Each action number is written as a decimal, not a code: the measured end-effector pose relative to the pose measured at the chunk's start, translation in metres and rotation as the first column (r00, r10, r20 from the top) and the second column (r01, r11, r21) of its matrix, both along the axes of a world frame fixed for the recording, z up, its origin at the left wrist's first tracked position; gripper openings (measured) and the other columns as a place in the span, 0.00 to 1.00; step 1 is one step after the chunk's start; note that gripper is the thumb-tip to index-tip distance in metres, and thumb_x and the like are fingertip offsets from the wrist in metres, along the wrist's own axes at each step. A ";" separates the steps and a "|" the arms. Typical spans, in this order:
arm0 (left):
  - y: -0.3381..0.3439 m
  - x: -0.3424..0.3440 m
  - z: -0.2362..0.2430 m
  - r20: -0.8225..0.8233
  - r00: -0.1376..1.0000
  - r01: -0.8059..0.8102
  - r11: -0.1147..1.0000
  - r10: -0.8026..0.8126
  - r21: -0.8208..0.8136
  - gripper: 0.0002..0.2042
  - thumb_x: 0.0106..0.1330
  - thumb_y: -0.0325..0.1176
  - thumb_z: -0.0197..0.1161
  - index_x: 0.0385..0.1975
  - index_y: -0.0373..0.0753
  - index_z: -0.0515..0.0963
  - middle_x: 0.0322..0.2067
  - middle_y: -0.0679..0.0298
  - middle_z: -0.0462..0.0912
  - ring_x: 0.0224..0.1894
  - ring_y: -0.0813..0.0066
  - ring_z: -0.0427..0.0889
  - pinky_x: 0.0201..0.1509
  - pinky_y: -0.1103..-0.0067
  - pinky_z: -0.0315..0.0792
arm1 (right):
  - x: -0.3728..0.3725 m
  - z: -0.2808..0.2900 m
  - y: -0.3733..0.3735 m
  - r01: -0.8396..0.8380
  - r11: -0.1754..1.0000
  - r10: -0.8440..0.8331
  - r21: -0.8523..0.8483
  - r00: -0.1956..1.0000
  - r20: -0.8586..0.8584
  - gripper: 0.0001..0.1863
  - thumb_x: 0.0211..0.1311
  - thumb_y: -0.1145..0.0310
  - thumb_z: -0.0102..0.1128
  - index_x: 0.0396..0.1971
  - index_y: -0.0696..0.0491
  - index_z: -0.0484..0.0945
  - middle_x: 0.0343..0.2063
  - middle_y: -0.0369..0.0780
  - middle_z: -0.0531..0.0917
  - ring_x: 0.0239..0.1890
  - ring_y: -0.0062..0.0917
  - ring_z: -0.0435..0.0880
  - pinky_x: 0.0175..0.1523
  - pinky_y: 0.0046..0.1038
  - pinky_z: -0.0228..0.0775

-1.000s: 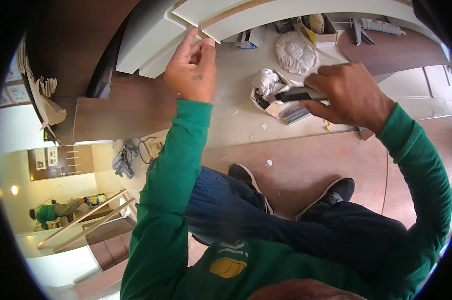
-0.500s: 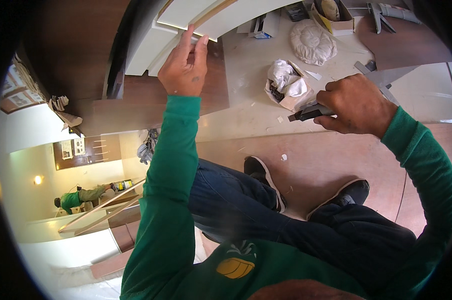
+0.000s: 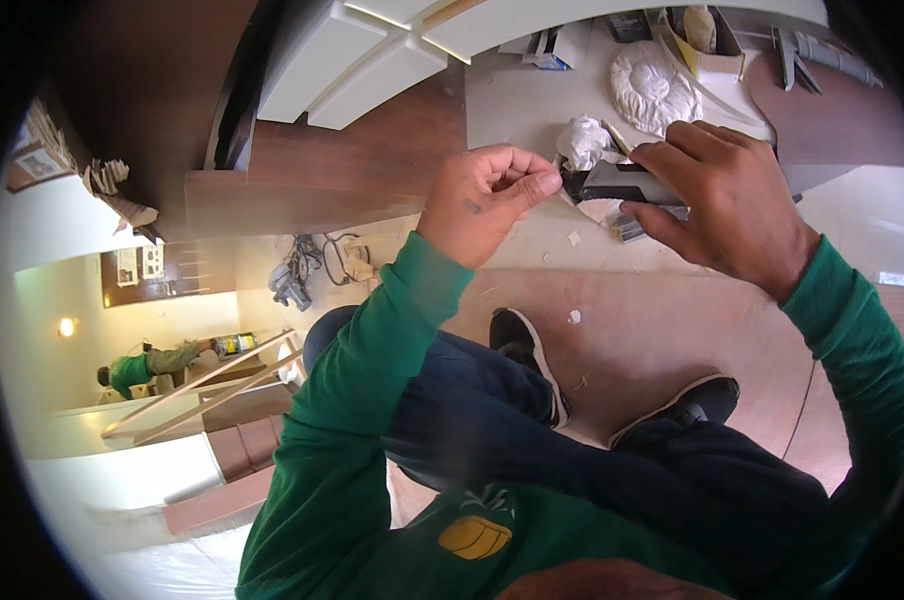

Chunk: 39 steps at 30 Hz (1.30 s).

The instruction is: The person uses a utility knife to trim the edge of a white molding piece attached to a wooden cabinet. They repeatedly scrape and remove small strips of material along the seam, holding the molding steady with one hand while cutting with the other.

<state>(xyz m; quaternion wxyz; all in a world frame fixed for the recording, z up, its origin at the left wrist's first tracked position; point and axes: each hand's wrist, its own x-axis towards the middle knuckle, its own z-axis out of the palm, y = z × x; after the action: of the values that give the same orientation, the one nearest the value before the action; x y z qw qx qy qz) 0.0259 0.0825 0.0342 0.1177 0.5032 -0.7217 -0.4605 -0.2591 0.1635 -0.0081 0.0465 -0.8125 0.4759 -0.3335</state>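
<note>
My right hand (image 3: 722, 205) grips a slim grey-and-black hand tool (image 3: 627, 183), its black end pointing left; the exact kind is not clear. At that end is my left hand (image 3: 487, 200), thumb and forefinger pinched together. Whether anything small sits between these fingertips I cannot make out. Behind the tool, crumpled white cloth (image 3: 584, 142) shows, partly hidden by the tool and my right hand. White panels with gaps between them (image 3: 372, 70) stand beyond my left hand, over a dark brown board (image 3: 362, 165).
A round white cushion (image 3: 655, 88), an open cardboard box (image 3: 717, 65) and a caulking gun (image 3: 797, 62) lie at the far right. Corded power tools (image 3: 294, 275) rest on the floor at left. Another person (image 3: 137, 372) bends over beyond leaning wooden strips (image 3: 202, 385).
My left hand has left the white panel edge and come right and nearer, to the tool's end. My right hand has risen slightly with the tool, turning it.
</note>
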 end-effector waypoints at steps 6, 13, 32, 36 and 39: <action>-0.017 0.015 0.013 -0.117 0.954 -0.233 0.930 0.275 0.283 0.21 0.79 0.51 0.70 0.47 0.35 0.87 0.41 0.63 0.91 0.44 0.75 0.90 0.50 0.74 0.86 | 0.006 0.019 -0.006 -0.032 0.983 0.016 -0.183 0.996 -0.084 0.22 0.55 0.60 0.82 0.46 0.54 0.86 0.34 0.39 0.82 0.36 0.36 0.87 0.41 0.40 0.83; -0.051 0.036 0.024 -0.104 0.980 -0.195 0.937 0.172 -0.291 0.24 0.76 0.51 0.74 0.51 0.34 0.81 0.41 0.60 0.90 0.38 0.76 0.87 0.45 0.76 0.85 | 0.011 0.059 -0.026 0.142 0.948 -0.181 -0.286 0.977 -0.116 0.19 0.68 0.60 0.78 0.53 0.53 0.85 0.40 0.44 0.91 0.40 0.36 0.92 0.43 0.38 0.85; -0.034 -0.072 -0.050 -0.810 0.491 -0.793 0.550 0.321 -0.263 0.21 0.84 0.48 0.61 0.63 0.37 0.83 0.54 0.61 0.88 0.50 0.74 0.83 0.51 0.74 0.83 | 0.029 0.090 -0.047 0.199 0.950 -0.226 -0.241 0.970 -0.091 0.19 0.70 0.58 0.73 0.54 0.50 0.83 0.35 0.46 0.93 0.32 0.39 0.94 0.36 0.36 0.87; -0.026 -0.073 -0.054 -0.834 0.488 -0.755 0.605 0.257 -0.255 0.33 0.80 0.57 0.66 0.70 0.34 0.78 0.58 0.61 0.84 0.58 0.72 0.80 0.54 0.71 0.83 | 0.039 0.101 -0.054 0.213 0.957 -0.242 -0.195 0.960 -0.139 0.16 0.70 0.57 0.74 0.46 0.53 0.86 0.31 0.45 0.91 0.29 0.42 0.92 0.33 0.39 0.82; -0.032 -0.086 -0.046 -0.885 0.378 -0.764 0.632 0.271 -0.133 0.36 0.77 0.58 0.70 0.71 0.31 0.77 0.59 0.59 0.83 0.55 0.72 0.80 0.50 0.72 0.84 | 0.041 0.105 -0.066 0.211 0.938 -0.266 -0.275 0.947 -0.179 0.18 0.69 0.53 0.76 0.37 0.55 0.88 0.26 0.44 0.89 0.24 0.38 0.88 0.30 0.38 0.80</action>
<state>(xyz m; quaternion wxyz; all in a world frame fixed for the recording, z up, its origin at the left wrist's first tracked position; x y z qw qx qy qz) -0.0601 0.0504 -0.0115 0.7067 0.3932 -0.4726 -0.3502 -0.2177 0.0977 0.0968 -0.1495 -0.7788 0.5273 -0.3052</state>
